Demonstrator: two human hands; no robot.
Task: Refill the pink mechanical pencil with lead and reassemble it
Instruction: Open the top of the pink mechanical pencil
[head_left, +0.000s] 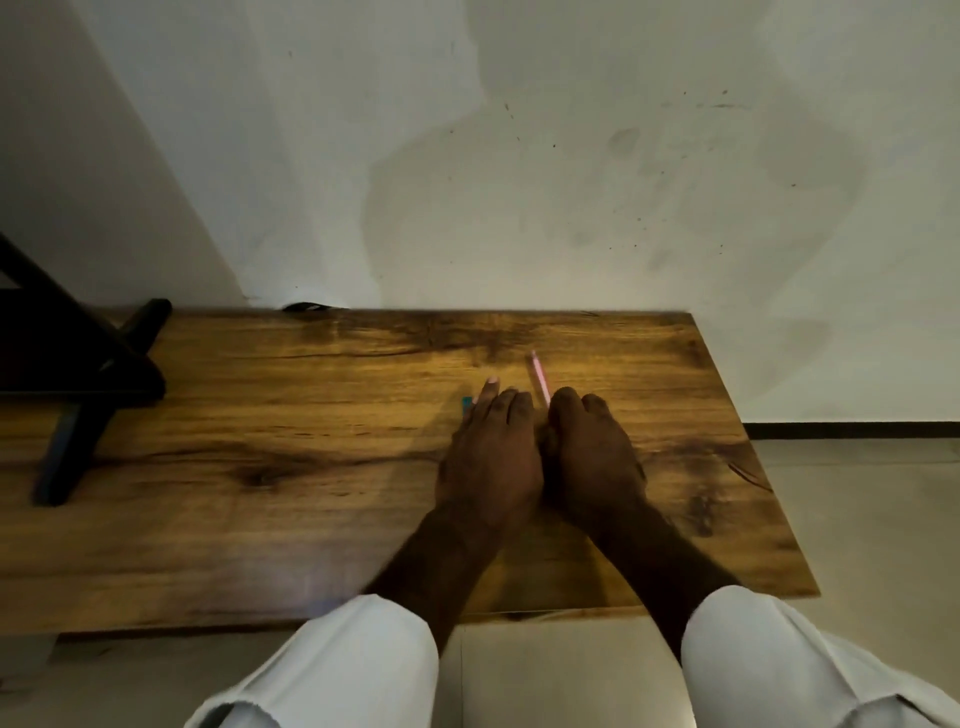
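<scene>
The pink mechanical pencil sticks out away from me between my two hands, above the wooden table. My right hand is curled around its near end, which is hidden. My left hand lies beside it, fingers mostly bent, index finger stretched forward. A small teal object, perhaps the lead case, peeks out at my left fingers; whether that hand grips it is unclear. The frame is blurred.
A black stand with angled legs occupies the table's left end. The table's back edge meets a white wall; its right edge drops to a pale floor. My white sleeves are at the bottom.
</scene>
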